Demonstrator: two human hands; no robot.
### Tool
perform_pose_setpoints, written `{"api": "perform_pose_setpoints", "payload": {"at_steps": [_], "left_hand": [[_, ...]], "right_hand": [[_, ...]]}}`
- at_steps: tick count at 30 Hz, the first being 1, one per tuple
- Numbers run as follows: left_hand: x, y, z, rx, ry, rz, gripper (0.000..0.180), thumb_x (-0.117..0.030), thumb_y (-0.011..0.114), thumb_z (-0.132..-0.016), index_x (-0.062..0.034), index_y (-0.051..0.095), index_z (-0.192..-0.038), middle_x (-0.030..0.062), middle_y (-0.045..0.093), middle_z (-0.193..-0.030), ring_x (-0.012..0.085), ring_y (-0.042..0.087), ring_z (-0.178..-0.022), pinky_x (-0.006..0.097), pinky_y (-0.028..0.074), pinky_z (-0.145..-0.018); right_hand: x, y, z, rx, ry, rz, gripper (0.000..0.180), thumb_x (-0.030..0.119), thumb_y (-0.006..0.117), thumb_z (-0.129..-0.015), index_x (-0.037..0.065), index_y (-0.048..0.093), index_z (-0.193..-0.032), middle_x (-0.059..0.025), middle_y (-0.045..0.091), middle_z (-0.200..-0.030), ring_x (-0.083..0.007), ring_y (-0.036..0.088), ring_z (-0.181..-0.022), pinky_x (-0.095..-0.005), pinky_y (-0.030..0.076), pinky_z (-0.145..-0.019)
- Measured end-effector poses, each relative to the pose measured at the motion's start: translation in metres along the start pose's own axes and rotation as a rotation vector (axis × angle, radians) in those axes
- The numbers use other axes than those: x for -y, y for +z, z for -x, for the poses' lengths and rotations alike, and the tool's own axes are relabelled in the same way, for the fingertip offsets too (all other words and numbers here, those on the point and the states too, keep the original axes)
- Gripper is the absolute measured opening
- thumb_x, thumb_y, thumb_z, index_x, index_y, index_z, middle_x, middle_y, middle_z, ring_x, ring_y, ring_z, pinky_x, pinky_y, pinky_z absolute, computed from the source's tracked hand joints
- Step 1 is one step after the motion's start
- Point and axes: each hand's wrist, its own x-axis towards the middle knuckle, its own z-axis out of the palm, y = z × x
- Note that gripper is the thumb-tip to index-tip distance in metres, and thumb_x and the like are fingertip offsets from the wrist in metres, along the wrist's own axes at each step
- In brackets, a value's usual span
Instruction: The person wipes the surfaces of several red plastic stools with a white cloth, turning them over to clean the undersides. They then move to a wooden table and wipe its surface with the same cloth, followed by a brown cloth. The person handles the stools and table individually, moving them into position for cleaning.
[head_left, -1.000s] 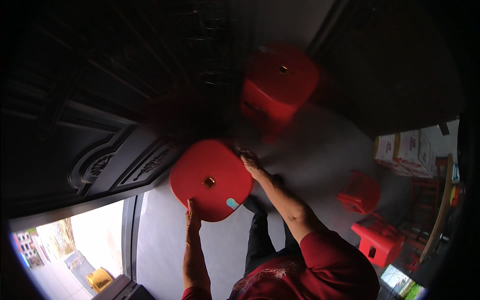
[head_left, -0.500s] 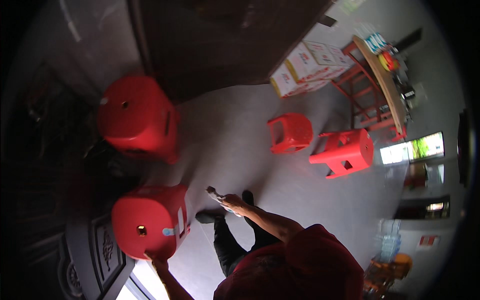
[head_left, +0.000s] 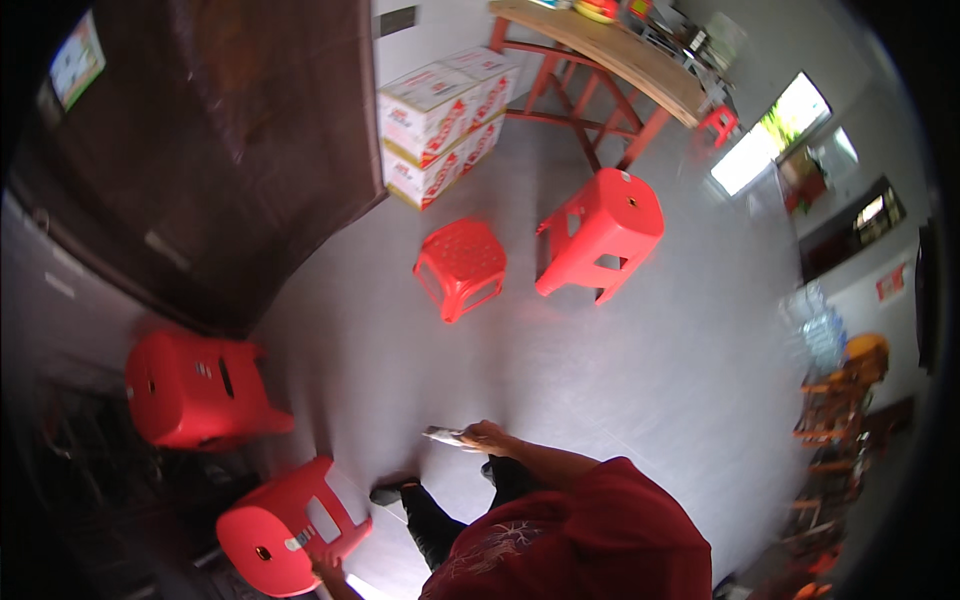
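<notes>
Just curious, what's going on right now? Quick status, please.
Left hand gripping near red stool. Right hand holding a small grey object, blurred. Second red stool close beside; floor ahead open.

Open grey floor [head_left: 620,380] ahead; two red stools [head_left: 200,390] crowd the dark door [head_left: 220,130] at left.

My right hand [head_left: 487,436] is out in front, arm bent at the elbow, fingers [head_left: 470,437] closed; my left hand [head_left: 325,570] reaches down low, mostly cut off at the frame's lower edge, grip unclear.
</notes>
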Motion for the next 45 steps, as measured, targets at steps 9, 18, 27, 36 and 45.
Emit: {"api": "perform_pose_setpoints", "payload": {"at_steps": [9, 18, 27, 36, 45], "left_hand": [[0.07, 0.316, 0.15, 0.559, 0.01, -0.84, 0.052, -0.042, 0.057, -0.089, -0.0086, 0.044, -0.126, 0.0129, 0.06, -0.109, 0.0286, 0.061, -0.091, 0.045, 0.049, -0.073], [0.097, 0.513, 0.267, 0.806, 0.182, -1.203, 0.038, -0.036, 0.056, -0.089, -0.0067, 0.053, -0.113, 0.0096, 0.062, -0.102, 0.0223, 0.062, -0.084, 0.04, 0.049, -0.07], [0.1, 0.575, 0.212, 0.502, 0.069, -1.439, 0.041, -0.036, 0.057, -0.085, -0.0068, 0.053, -0.113, 0.0102, 0.06, -0.098, 0.0252, 0.06, -0.081, 0.048, 0.049, -0.072], [0.159, 0.79, 0.279, 0.427, 0.255, -1.35, 0.02, -0.031, 0.059, -0.083, -0.0131, 0.052, -0.087, 0.0008, 0.046, -0.074, 0.0179, 0.05, -0.062, 0.032, 0.038, -0.051], [0.324, 0.981, 0.445, 0.977, 0.131, -1.049, 0.055, -0.037, 0.065, -0.084, -0.0055, 0.048, -0.127, 0.0059, 0.054, -0.114, 0.0205, 0.056, -0.1, 0.04, 0.048, -0.075]], "right_hand": [[-0.249, -0.061, 0.238, -0.612, 0.735, -0.239, 0.031, 0.033, 0.052, -0.084, 0.007, 0.067, -0.091, -0.0181, 0.067, -0.091, -0.0348, 0.065, -0.084, -0.0442, 0.051, -0.072], [-0.27, 0.034, 0.38, -0.987, 1.75, -1.187, 0.032, 0.033, 0.06, -0.079, 0.007, 0.067, -0.095, -0.0163, 0.068, -0.091, -0.0295, 0.068, -0.082, -0.0421, 0.053, -0.068], [-0.332, -0.048, 0.256, -1.001, 1.424, -0.982, 0.041, 0.043, 0.061, -0.077, 0.006, 0.07, -0.092, -0.0144, 0.069, -0.085, -0.0258, 0.066, -0.082, -0.0394, 0.05, -0.072], [-0.38, -0.319, 0.166, -1.451, 1.037, -0.801, 0.034, 0.026, 0.053, -0.083, 0.001, 0.063, -0.105, -0.0179, 0.066, -0.092, -0.0282, 0.062, -0.087, -0.0371, 0.047, -0.078], [-0.48, -0.49, 0.1, -1.393, 0.723, -0.431, 0.03, 0.021, 0.056, -0.088, 0.003, 0.061, -0.112, -0.0165, 0.059, -0.095, -0.0301, 0.056, -0.086, -0.0399, 0.045, -0.077]]}}
